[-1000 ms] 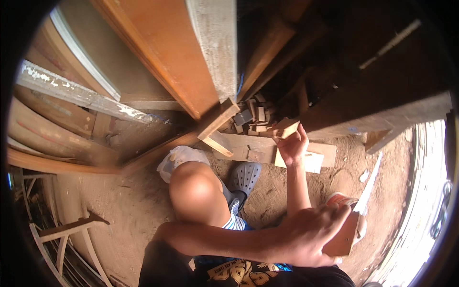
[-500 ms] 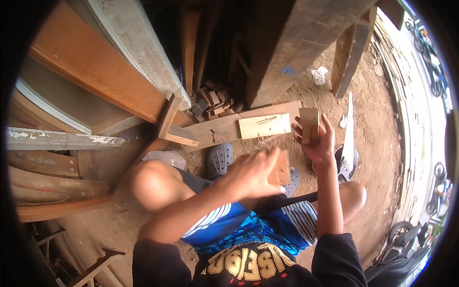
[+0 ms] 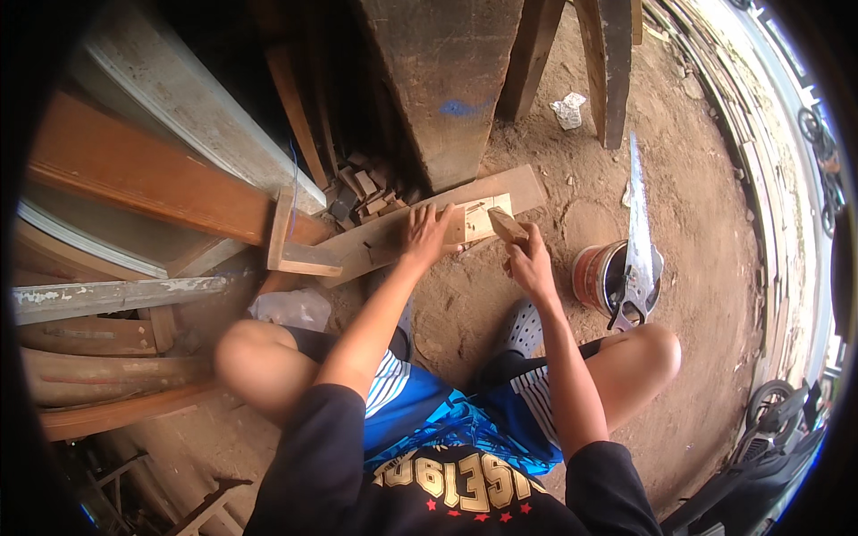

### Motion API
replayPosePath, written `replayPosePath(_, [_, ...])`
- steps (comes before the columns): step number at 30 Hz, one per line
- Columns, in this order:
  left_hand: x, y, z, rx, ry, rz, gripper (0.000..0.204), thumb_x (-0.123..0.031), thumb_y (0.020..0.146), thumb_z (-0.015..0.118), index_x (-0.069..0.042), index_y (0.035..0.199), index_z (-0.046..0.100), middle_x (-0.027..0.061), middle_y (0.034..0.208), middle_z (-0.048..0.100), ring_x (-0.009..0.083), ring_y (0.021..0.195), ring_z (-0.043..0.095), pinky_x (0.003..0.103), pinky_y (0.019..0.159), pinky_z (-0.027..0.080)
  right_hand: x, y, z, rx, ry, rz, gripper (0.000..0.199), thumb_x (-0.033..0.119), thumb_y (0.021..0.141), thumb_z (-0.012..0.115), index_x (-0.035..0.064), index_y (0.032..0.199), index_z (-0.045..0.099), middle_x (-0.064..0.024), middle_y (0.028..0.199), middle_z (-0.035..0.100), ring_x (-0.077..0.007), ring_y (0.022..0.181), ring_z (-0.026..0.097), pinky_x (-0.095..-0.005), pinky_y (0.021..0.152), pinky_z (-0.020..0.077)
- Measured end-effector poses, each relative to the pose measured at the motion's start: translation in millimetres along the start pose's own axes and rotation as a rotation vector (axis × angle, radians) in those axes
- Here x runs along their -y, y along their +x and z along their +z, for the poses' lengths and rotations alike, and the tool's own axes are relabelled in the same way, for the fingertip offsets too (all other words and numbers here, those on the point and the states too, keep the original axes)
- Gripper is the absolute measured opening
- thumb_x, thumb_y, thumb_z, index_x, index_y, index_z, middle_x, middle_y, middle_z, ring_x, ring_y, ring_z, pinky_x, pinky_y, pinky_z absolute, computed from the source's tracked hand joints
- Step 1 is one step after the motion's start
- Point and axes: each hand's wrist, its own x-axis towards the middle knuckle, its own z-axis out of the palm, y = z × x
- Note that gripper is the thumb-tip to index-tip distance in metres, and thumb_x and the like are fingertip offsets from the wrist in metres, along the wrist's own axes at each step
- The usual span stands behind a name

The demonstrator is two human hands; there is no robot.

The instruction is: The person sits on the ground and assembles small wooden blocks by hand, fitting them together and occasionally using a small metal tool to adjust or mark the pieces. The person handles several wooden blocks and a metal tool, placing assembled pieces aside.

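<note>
Left hand (image 3: pixel 427 234) lies flat, fingers spread, on the plank (image 3: pixel 420 228), whose long axis runs left-right on the ground. Right hand (image 3: pixel 529 261) grips a block (image 3: pixel 507 225), its tip touching the plank's right part.

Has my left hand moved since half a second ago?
Yes. The left hand, earlier raised over the lap holding a wood piece, now lies flat on the plank on the ground.

Head camera looks steeply down, close above the hands (image 3: pixel 474 246)
</note>
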Motion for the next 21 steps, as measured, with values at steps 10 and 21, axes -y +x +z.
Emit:
replayPosePath(10, [4, -16, 11, -0.015, 0.016, -0.158, 0.125, -0.063, 0.062, 0.078, -0.023, 0.155, 0.005, 0.0277, 0.156, 0.013, 0.0383, 0.147, 0.004, 0.064, 0.114, 0.006, -6, 5, 17, 0.064, 0.679, 0.264, 0.035, 0.031, 0.094, 0.062, 0.0008, 0.11, 0.057, -0.0171, 0.106, 0.068, -0.0229, 0.091, 0.068, -0.0354, 0.076, 0.054])
replayPosePath(21, [7, -10, 19, 0.016, -0.085, -0.169, 0.114, -0.059, 0.064, 0.078, -0.016, 0.153, 0.02, 0.0244, 0.155, 0.017, 0.036, 0.147, 0.007, 0.065, 0.114, 0.008, -68, -4, 34, 0.124, 0.979, 0.393, 0.03, 0.036, 0.09, 0.067, 0.0084, 0.098, 0.059, -0.0069, 0.089, 0.066, -0.0171, 0.083, 0.062, -0.0318, 0.07, 0.0464])
